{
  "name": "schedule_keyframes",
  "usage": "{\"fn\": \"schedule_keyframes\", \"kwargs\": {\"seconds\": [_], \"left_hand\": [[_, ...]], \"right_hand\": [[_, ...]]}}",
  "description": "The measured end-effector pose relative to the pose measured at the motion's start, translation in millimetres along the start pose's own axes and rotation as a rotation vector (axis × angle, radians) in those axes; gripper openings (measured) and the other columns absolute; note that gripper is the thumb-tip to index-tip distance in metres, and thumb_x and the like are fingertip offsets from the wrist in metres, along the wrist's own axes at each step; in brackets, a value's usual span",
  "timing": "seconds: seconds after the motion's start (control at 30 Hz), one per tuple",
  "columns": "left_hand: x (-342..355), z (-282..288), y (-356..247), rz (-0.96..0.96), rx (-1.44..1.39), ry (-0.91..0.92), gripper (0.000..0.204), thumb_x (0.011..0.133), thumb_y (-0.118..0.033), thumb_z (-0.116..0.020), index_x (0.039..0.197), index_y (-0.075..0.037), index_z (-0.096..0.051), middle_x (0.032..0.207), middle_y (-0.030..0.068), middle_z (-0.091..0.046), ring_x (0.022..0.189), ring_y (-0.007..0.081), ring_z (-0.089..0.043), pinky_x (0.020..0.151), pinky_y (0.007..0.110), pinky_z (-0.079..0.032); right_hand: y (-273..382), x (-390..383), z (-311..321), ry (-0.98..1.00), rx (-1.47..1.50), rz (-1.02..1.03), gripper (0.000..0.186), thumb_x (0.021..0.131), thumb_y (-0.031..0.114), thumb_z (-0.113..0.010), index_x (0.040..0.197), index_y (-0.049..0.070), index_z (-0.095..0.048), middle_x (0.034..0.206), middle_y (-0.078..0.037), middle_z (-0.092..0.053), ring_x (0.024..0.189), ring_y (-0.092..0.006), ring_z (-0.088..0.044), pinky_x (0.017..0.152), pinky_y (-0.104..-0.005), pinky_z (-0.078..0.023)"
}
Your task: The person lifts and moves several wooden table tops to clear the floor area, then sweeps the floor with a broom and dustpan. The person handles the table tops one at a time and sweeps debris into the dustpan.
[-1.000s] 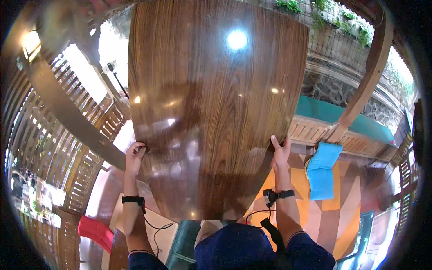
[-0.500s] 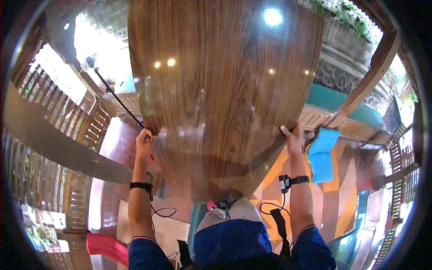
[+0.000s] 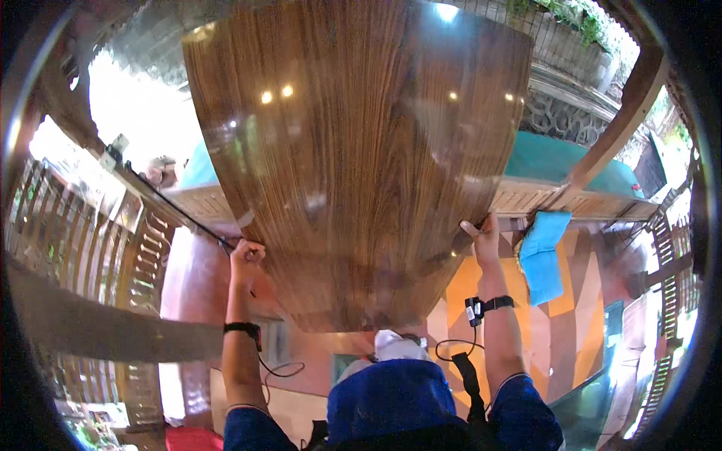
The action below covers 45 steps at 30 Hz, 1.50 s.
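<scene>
A large brown wood-grain tabletop (image 3: 361, 150) with a glossy surface fills the middle of the view. Beside its left edge, my left hand (image 3: 247, 252) is closed around the lower end of a thin black pole (image 3: 177, 210). That pole slants up and away to the left, with a small pale device (image 3: 114, 150) at its far end. On the opposite side, my right hand (image 3: 482, 233) grips the tabletop's right edge, thumb on top and fingers partly hidden beneath. Both wrists wear black straps with small devices and cables.
A blue folded cushion (image 3: 543, 259) lies right of the tabletop, on an orange and brown patterned floor (image 3: 575, 308). Teal-topped benches (image 3: 560, 161) run behind. Slatted wooden railings (image 3: 90, 225) stand at the left, and a red cushion (image 3: 192, 439) is at the lower left.
The tabletop has shifted in view, so its far left corner and near edge now show. My left hand is slightly lower, and the pole's far end has swung left and down.
</scene>
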State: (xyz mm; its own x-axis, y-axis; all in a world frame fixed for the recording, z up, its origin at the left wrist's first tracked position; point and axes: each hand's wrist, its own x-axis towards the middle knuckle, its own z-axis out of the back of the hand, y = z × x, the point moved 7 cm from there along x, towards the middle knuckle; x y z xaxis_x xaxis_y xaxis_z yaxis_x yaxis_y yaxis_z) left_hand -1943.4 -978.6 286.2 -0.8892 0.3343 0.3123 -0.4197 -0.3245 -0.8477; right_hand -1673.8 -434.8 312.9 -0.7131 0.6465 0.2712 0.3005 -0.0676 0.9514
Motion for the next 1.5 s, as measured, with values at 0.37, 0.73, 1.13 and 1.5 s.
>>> {"fn": "schedule_keyframes", "kwargs": {"seconds": [0.37,0.73,1.13,1.5], "left_hand": [[95.0,-43.9,97.1,0.001,-0.141,0.053,0.013,0.085,-0.005,-0.056,0.074,-0.003,-0.062,0.067,0.0007,-0.048,0.06,0.0127,-0.041,0.056,0.027,-0.037],[159.2,-52.6,201.1,0.261,-0.235,0.093,0.016,0.075,0.014,-0.068,0.07,-0.001,-0.065,0.075,-0.0007,-0.042,0.072,0.0118,-0.048,0.065,0.025,-0.042],[192.4,-72.8,265.7,0.522,-0.628,-0.017,0.015,0.071,0.011,-0.068,0.067,-0.002,-0.063,0.071,0.0004,-0.052,0.07,0.0128,-0.05,0.068,0.029,-0.047],[192.8,-86.3,273.2,0.286,-0.193,0.09,0.011,0.071,0.003,-0.072,0.067,-0.004,-0.065,0.069,0.0028,-0.062,0.067,0.0175,-0.056,0.097,0.036,-0.042]], "right_hand": [[-105.2,77.2,-14.4,0.012,0.036,-0.125,0.062,0.073,-0.006,-0.075,0.128,0.006,-0.047,0.122,-0.005,-0.057,0.113,-0.0202,-0.053,0.095,-0.033,-0.045],[-202.1,115.0,-41.2,-0.05,0.014,-0.127,0.067,0.069,-0.001,-0.078,0.128,0.004,-0.046,0.124,-0.005,-0.055,0.116,-0.0188,-0.051,0.094,-0.0343,-0.045],[-219.1,138.9,-95.0,-0.136,-0.038,-0.296,0.081,0.063,0.001,-0.083,0.134,0.005,-0.045,0.126,-0.005,-0.057,0.118,-0.021,-0.052,0.101,-0.0373,-0.042],[-267.1,120.8,-79.4,-0.219,-0.129,-0.337,0.078,0.063,-0.003,-0.082,0.132,0.007,-0.045,0.129,-0.003,-0.055,0.121,-0.0177,-0.049,0.103,-0.0348,-0.038]]}}
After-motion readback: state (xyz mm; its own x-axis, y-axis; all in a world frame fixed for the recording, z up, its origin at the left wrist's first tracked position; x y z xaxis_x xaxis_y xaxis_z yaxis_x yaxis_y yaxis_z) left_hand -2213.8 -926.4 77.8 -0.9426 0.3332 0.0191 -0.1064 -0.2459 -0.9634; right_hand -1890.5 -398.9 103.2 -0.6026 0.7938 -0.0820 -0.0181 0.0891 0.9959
